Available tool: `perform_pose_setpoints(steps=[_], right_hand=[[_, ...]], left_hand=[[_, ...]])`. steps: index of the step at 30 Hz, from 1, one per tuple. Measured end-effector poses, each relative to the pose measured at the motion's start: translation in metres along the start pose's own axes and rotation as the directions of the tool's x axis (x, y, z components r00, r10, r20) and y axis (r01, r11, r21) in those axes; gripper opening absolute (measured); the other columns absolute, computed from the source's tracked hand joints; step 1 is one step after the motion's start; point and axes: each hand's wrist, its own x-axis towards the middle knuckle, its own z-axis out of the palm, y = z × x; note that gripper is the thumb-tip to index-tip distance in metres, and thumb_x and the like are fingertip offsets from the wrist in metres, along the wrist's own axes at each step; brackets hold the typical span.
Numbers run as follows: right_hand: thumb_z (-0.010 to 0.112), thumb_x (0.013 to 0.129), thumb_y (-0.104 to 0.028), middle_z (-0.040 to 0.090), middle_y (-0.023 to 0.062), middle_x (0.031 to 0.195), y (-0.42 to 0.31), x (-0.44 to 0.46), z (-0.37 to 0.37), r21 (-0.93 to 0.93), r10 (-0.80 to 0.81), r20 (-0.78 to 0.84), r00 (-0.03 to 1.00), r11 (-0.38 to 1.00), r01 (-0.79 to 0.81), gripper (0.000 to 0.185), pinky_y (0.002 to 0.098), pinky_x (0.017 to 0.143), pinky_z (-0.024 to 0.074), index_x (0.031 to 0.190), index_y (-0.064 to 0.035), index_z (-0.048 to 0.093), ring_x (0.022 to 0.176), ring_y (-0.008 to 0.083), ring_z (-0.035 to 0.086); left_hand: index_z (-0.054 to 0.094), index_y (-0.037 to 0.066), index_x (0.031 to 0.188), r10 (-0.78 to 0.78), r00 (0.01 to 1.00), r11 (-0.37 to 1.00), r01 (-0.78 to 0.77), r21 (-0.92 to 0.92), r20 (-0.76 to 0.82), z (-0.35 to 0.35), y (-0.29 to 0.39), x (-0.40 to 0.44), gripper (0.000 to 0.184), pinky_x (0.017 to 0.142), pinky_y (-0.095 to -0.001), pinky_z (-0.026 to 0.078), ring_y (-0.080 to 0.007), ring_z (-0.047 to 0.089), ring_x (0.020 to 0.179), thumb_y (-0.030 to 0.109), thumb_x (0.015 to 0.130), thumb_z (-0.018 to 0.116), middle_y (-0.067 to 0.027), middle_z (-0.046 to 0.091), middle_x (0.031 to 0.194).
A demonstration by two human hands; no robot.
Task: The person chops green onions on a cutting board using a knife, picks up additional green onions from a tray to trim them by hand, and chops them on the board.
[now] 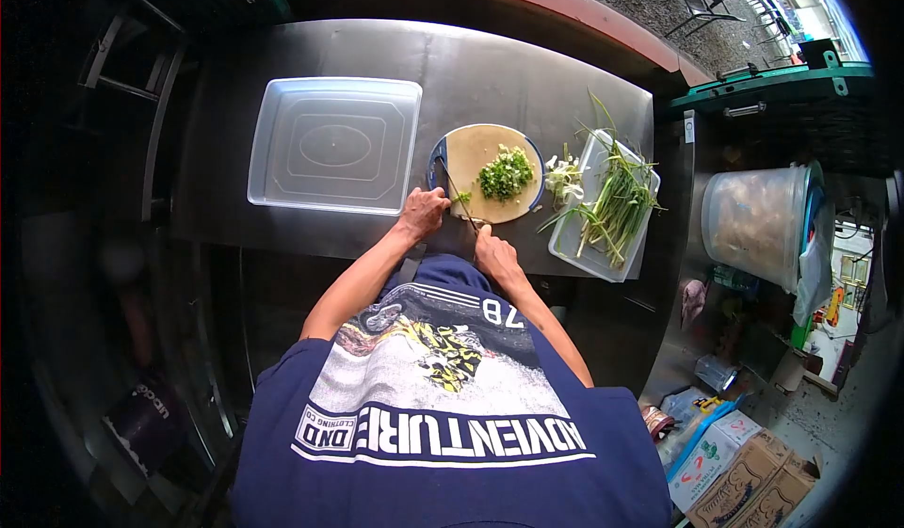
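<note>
A round cutting board [471,142] with a blue rim lies on the steel counter, bearing a heap of chopped green onions [507,172]. My right hand [497,255] is closed round the handle of a knife [457,187] at the board's near edge; the blade slants up and left across the board. Beside the blade, at the board's left edge, my left hand [424,214] has its fingers curled together, and what they hold is hidden. A few cut green bits [462,197] lie just right of its fingertips.
An open translucent plastic container [334,199] sits on the steel counter [471,57] to the left. On the right, a clear tray [565,244] holds long green onions [617,203], with white onion ends [563,178] beside it. A large tub [753,213] stands farther right, above cardboard boxes [749,481].
</note>
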Motion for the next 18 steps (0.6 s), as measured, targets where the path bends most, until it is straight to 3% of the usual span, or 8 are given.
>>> perform_pose_setpoints(steps=[8, 13, 18], right_hand=[[0.041, 0.088, -0.011, 0.065, 0.0294, 0.081, 0.009, 0.000, 0.019, -0.006, -0.006, -0.001, 1.000, 1.000, 0.006, 0.021, 0.0515, 0.070, 0.0519, 0.101, 0.0053, 0.042, 0.078, 0.0449, 0.065], [0.039, 0.088, -0.010, 0.064, 0.0301, 0.081, -0.001, 0.026, 0.028, 0.014, 0.004, -0.090, 0.996, 1.000, -0.003, 0.025, 0.0508, 0.070, 0.0522, 0.107, 0.0067, 0.042, 0.079, 0.0443, 0.065], [0.044, 0.084, -0.007, 0.063, 0.0300, 0.079, -0.004, 0.028, 0.017, 0.033, -0.007, -0.093, 0.996, 0.999, 0.010, 0.023, 0.0518, 0.066, 0.0509, 0.101, 0.0089, 0.042, 0.074, 0.0456, 0.064]], left_hand=[[0.068, 0.011, 0.079, 0.019, 1.000, 1.000, -0.019, -0.012, 0.000, -0.003, 0.001, 0.001, 0.015, 0.066, -0.0385, 0.046, -0.0254, 0.061, 0.072, 0.004, 0.072, 0.057, -0.0066, 0.057, 0.078], [0.068, 0.011, 0.080, 0.050, 0.999, 0.998, -0.050, -0.036, -0.007, 0.005, -0.003, 0.001, 0.015, 0.066, -0.0382, 0.046, -0.0260, 0.061, 0.071, 0.004, 0.071, 0.058, -0.0068, 0.057, 0.078], [0.067, 0.009, 0.079, 0.041, 0.999, 0.995, -0.044, -0.088, -0.035, 0.006, -0.004, 0.001, 0.015, 0.066, -0.0391, 0.048, -0.0286, 0.061, 0.073, 0.003, 0.071, 0.056, -0.0089, 0.058, 0.079]])
